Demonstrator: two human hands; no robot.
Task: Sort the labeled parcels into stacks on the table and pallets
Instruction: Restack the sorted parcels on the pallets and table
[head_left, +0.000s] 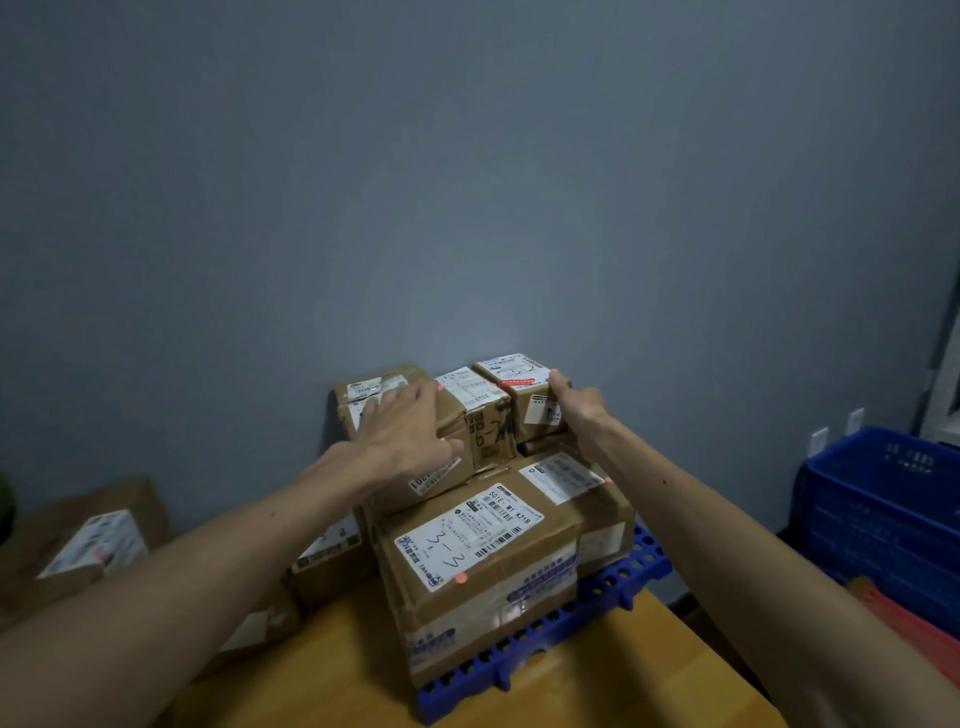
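Cardboard small box (519, 400), top right of the stack: my right hand (579, 413) clamps its right side, thumb upright on the near corner, other fingers hidden behind. One label faces up and another faces me; long axis unclear.

Left hand (410, 434): flat, fingers spread, pressing on the taped parcel (483, 431) just beside it, which lies lengthwise left to right.

Lower in the stack: big box (483, 561) marked 3-3, on a blue pallet (613, 587), on a wooden table (597, 670) against a grey wall (467, 182).

Blue crate (883, 499) at right; another box (88, 545) at left.
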